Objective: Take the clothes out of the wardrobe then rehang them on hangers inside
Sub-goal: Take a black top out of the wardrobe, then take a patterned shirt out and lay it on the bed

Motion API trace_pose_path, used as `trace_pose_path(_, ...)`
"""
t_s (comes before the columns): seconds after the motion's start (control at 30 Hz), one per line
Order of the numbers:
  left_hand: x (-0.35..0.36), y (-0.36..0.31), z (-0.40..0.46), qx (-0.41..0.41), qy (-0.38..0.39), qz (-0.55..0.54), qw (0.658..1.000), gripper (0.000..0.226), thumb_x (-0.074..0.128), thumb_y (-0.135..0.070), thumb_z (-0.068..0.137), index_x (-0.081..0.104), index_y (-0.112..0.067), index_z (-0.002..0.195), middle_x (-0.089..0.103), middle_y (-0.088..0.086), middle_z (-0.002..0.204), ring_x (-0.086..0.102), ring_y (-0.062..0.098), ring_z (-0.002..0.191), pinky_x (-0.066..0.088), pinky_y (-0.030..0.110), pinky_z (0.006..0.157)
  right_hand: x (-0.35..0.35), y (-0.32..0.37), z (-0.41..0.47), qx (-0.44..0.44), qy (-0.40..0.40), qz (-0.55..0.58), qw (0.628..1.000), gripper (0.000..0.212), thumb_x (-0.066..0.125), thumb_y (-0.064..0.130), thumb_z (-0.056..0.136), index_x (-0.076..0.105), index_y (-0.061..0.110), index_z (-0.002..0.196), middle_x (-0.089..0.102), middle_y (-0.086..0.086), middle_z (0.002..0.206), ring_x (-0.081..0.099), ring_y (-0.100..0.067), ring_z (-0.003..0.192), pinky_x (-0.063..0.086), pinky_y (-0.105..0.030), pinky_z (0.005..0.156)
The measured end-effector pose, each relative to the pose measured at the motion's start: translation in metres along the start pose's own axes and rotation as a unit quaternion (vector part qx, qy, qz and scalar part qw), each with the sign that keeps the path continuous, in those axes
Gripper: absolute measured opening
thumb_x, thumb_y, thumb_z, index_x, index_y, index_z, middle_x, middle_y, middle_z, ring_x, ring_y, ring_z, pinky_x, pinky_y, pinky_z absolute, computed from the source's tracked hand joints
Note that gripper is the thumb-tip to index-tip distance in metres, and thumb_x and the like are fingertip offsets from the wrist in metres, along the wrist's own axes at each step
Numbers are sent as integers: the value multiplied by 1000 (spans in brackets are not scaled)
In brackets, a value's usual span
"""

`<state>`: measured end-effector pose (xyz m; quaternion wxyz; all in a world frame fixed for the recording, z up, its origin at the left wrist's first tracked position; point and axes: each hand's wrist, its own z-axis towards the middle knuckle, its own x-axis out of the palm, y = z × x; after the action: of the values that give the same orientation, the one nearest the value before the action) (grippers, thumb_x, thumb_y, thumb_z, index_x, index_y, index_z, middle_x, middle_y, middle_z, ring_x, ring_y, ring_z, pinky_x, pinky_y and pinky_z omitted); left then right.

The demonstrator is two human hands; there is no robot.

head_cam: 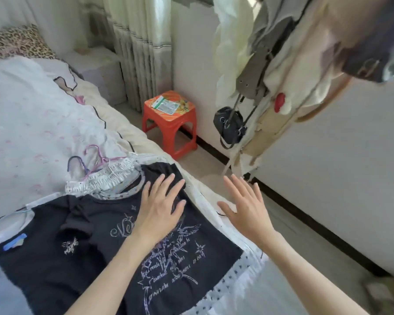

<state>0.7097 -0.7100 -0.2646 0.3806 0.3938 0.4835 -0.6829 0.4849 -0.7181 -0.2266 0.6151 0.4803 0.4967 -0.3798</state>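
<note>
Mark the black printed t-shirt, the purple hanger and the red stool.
black printed t-shirt [84,264], head view, on plain fabric left of the print.
purple hanger [93,148], head view, on the hook's curve.
red stool [168,123], head view, on the front apron.

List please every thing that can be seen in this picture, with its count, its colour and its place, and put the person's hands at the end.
T-shirt: one, black with pale print, flat on the bed.
White garment: one, white with small dots, under the T-shirt.
Hangers: at least two, purple and pink, on the bed above the garments.
Bed cover: one, white with pink marks, left.
Leopard pillow: one, brown spotted, top left.
Stool: one, red, on the floor by the wall.
Packet: one, clear with green, on the stool.
Curtain: one, cream, behind the stool.
Hanging clothes: several, cream and grey, top right.
Small bag: one, black, hanging beneath them.
Left hand: flat on the T-shirt.
Right hand: fingers spread, at the bed edge.
</note>
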Motion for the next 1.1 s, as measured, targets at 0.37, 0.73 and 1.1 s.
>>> trace_pose_path(0.37,17,-300,-56,301,42,-90,949,49,37,-41,87,49,-22,130,50,7,135,37,25,129,35,53,102,-110,-127,-312,332,-169,-11,928,68,32,55,84,47,13,136,49,-11,137,45,-31,128,29,-56,103)
trace_pose_path(0.73,45,-528,-151,536,119,-156,821,48,36,-42,85,52,-24,127,54,7,132,45,28,125,37,53,99,-177,-158,-567,585,-240,-58,773,71,25,62,88,16,25,148,16,0,156,9,-15,144,-1,-40,115)
trace_pose_path(1.1,71,-672,-257,701,195,-185,660,50,28,-46,93,53,-22,129,53,6,133,42,31,129,35,51,101,-176,-136,-714,733,-296,-104,604,84,11,69,76,22,24,147,25,0,153,16,-16,143,7,-42,116)
